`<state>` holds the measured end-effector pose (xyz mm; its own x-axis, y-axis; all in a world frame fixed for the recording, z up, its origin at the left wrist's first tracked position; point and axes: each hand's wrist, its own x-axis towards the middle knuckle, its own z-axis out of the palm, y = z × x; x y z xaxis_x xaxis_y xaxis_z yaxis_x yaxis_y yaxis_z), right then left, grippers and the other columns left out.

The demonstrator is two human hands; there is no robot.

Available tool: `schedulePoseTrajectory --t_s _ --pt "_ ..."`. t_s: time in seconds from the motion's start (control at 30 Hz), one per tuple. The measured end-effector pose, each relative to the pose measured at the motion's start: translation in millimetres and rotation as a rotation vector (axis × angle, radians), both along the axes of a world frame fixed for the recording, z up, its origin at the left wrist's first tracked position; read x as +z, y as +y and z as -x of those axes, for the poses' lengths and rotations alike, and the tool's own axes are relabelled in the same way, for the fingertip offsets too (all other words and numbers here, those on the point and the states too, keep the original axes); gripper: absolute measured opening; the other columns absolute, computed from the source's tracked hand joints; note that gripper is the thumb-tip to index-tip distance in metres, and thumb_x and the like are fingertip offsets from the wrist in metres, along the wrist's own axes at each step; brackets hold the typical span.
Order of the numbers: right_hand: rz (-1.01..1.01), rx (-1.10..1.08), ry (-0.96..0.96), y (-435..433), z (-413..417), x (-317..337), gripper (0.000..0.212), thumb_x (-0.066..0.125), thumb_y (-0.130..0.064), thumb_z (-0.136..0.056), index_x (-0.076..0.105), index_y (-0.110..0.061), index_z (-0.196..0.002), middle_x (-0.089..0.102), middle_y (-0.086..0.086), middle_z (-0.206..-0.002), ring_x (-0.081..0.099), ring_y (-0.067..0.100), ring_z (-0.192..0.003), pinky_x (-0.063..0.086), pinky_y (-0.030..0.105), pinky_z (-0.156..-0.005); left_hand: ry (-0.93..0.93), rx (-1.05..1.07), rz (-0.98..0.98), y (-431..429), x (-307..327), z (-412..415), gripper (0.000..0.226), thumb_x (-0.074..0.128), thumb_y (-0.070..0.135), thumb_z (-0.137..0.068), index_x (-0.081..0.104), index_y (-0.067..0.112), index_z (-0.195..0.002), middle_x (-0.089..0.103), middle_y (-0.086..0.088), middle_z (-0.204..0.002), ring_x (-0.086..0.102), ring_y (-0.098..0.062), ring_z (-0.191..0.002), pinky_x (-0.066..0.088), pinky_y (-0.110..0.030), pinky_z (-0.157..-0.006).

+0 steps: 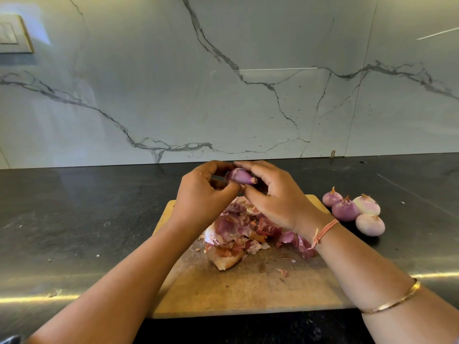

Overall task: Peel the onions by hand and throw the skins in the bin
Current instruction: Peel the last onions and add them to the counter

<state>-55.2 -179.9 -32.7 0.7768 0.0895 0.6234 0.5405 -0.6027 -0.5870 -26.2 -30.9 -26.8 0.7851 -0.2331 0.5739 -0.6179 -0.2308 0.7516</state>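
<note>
Both hands are up together just past the far edge of the wooden chopping board (248, 291), curled around one small red onion (240, 176). The left hand (203, 192) cups it from one side, and the right hand (273, 194) grips the other with its thumb down near the root end. The onion looks mostly bare already, shiny purple, so I'd guess it's slippery; better to pinch the dry tip than the smooth belly. The pile of skins (248, 232) sits in the middle of the board, papery and light, and it'll probably crumble and scatter if grabbed carelessly, so scoop it with both palms. Four peeled onions (354, 211) sit just off the board's right edge. I can't see a bin anywhere.
</note>
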Motion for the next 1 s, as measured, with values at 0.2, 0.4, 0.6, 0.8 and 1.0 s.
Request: schedulePoseTrajectory --t_s 0.2,0.4,0.6,0.8,1.0 --pt "0.051 -0.017 -0.039 0.2 -2.2 -0.2 0.043 0.061 -0.005 -0.088 0.058 -0.006 -0.131 0.060 0.002 -0.124 0.054 0.006 -0.115 0.040 0.012 -0.099 -0.044 0.064 -0.053 -0.6 -1.5 -3.8 0.022 0.069 0.013 -0.081 0.066 0.023 -0.101 0.067 0.016 -0.083 0.065 -0.001 -0.069 0.054 -0.016 -0.063" --pt "0.064 -0.010 -0.035 0.8 -2.5 0.0 0.042 0.060 -0.006 -0.090 0.057 -0.005 -0.132 0.060 0.002 -0.126 0.054 0.007 -0.116 0.041 0.013 -0.098 -0.030 0.091 -0.080 -1.7 -0.9 -4.5 0.024 0.069 0.013 -0.080 0.063 0.026 -0.099 0.065 0.018 -0.087 0.064 0.001 -0.069 0.053 -0.015 -0.062" --pt "0.046 -0.005 -0.002 0.8 -2.9 0.1 0.040 0.060 -0.007 -0.091 0.057 -0.006 -0.131 0.059 0.001 -0.125 0.054 0.006 -0.115 0.041 0.011 -0.096 -0.024 0.104 -0.093 -2.2 -1.4 -5.6 0.024 0.068 0.013 -0.081 0.062 0.028 -0.099 0.066 0.017 -0.088 0.065 -0.001 -0.069 0.055 -0.018 -0.064" --pt "-0.069 0.001 -0.012 -2.0 -1.6 2.8 0.035 0.058 -0.006 -0.092 0.061 -0.008 -0.126 0.061 -0.001 -0.118 0.055 0.003 -0.110 0.040 0.009 -0.095 -0.059 0.123 -0.020 4.1 0.2 -10.5 0.028 0.063 0.005 -0.085 0.064 0.033 -0.081 0.070 0.009 -0.071 0.069 -0.014 -0.068 0.058 -0.031 -0.066" --pt "-0.060 -0.036 -0.030 -3.1 -3.4 1.6 0.033 0.060 -0.007 -0.090 0.060 -0.016 -0.122 0.061 -0.001 -0.118 0.056 0.010 -0.110 0.046 0.023 -0.097 -0.093 0.186 -0.084 1.8 -4.6 -11.3 0.017 0.060 0.010 -0.088 0.070 0.022 -0.094 0.068 0.010 -0.073 0.066 -0.013 -0.070 0.053 -0.028 -0.065"
